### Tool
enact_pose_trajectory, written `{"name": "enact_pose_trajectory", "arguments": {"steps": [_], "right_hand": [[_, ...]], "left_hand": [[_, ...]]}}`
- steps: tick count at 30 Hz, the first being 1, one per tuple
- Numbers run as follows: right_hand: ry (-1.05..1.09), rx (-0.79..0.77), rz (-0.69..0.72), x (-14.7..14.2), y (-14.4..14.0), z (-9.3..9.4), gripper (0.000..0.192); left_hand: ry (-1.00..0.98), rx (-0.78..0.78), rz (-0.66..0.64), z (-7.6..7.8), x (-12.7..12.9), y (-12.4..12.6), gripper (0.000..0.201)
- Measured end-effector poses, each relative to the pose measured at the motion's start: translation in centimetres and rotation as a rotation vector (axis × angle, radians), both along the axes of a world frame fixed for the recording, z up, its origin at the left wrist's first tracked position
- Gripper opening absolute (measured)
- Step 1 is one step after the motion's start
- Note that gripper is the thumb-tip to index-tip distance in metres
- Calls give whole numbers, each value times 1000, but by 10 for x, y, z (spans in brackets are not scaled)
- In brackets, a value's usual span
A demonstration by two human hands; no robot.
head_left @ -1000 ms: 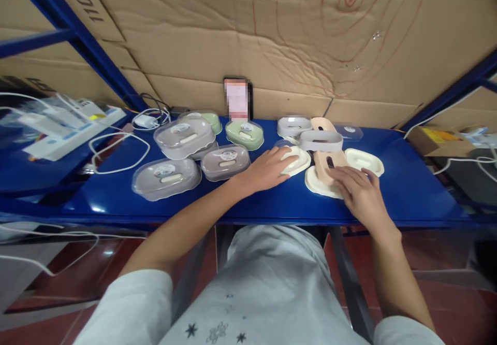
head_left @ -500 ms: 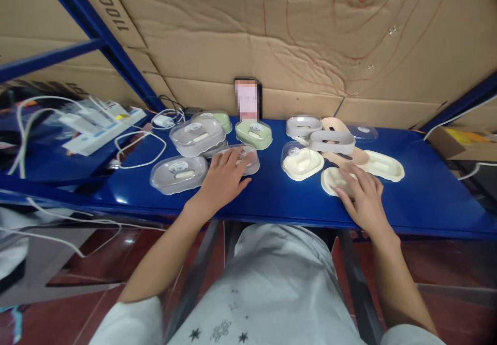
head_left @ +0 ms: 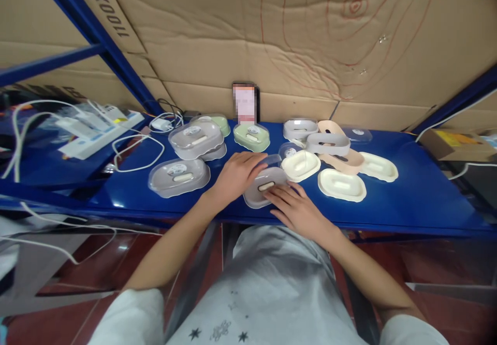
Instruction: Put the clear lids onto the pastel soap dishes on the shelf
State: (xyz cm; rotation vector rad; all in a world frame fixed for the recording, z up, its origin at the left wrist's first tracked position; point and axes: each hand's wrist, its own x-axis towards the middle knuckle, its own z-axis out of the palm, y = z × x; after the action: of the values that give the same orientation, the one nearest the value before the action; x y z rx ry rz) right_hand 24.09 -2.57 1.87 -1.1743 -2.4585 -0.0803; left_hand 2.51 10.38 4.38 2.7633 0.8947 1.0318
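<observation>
My left hand (head_left: 239, 175) curls its fingers over a clear plastic lid (head_left: 275, 162), which is tilted up at the back of a grey soap dish (head_left: 258, 188). The grey dish lies near the table's front edge, a cream piece showing in its slot. My right hand (head_left: 298, 206) reaches across from the right, fingers stretched over the dish's right side and its slot, thumb apart. Part of the lid's edge is hidden by my left fingers. Just right of the hands lie a cream dish part (head_left: 302, 166) and another cream dish part (head_left: 341, 185).
Lidded grey dishes (head_left: 178, 176) stand at left, with a green dish (head_left: 251, 137) behind. Grey shells (head_left: 328, 144) and peach parts (head_left: 345, 161) are piled at right. A phone (head_left: 245, 102) leans on the cardboard (head_left: 202, 34). A power strip (head_left: 103, 137) and cables lie left.
My right hand has left the front cream part and moved left to the grey dish. My left hand has drawn that dish right and toward me, and its lid is now tilted up.
</observation>
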Motion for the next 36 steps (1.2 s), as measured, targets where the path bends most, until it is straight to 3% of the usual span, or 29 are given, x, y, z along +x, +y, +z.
{"name": "enact_pose_trajectory", "arguments": {"steps": [4,8,11,14,17,20,23,26,29,31,34,36], "right_hand": [[13,-5,-30,3,-2,2,39],[49,-36,-36,2,-2,2,35],[110,-58,-30,2,-2,3,34],[159,-85,-16,5,-2,3,32],[211,-108,-8,6,0,3,29],[223,-97,-31,5,5,5,29],[198,-49,-50,4,9,7,30],[220,38,-102,8,7,10,31],[234,140,-169,25,6,19,30],[206,193,-204,46,13,29,29],[155,223,-322,92,39,45,32],[134,213,-405,127,64,53,35]], "left_hand": [[-148,75,-39,19,21,25,35],[-225,114,-151,39,87,59,31],[-130,49,-305,41,144,84,27],[-58,14,-348,34,173,100,27],[-68,2,-328,30,155,102,30],[-135,-32,-296,36,101,84,28],[-152,-111,-249,39,40,39,28],[-92,-153,-147,25,-2,-21,33],[84,-90,-74,-3,-15,-65,64],[164,-95,-28,-21,-12,-77,74],[214,-124,-53,-33,-4,-75,52],[209,-104,-109,-29,-1,-68,31]]}}
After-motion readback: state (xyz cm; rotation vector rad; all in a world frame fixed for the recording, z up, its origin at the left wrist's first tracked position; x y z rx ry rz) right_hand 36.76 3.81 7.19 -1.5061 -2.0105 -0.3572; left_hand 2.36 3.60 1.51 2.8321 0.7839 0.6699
